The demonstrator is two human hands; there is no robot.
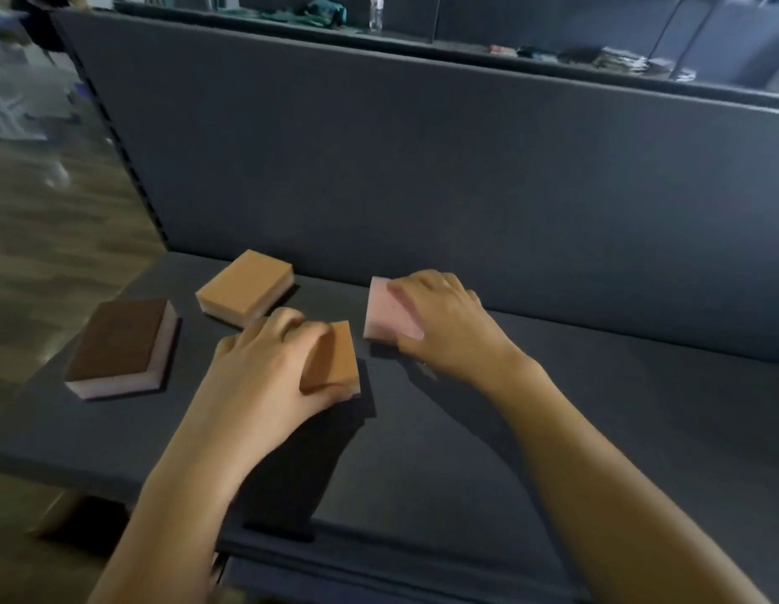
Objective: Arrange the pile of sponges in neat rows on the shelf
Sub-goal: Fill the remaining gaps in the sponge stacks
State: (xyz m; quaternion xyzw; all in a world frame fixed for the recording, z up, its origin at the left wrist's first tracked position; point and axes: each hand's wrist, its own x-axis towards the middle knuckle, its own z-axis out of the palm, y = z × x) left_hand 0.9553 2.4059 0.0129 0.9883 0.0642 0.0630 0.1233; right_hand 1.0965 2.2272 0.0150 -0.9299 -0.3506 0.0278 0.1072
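Leftmost on the shelf (596, 407), brown sponge (119, 337) lies front-to-back.

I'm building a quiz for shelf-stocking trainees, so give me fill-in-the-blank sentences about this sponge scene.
The left hand grips the left-hand sponge, which is ___ on top.
The right hand holds the right-hand sponge, which is ___.
The shelf carries ___ sponges altogether.
The brown-topped sponge lies farthest ___.
Missing: orange, pink, four, left.

Left hand (265, 368) grips an orange sponge (335, 359), right hand (444, 324) a pink sponge (385, 311), on the grey shelf (596, 407) — a brown sponge (121, 342) and a second orange sponge (243, 285) lie leftward.
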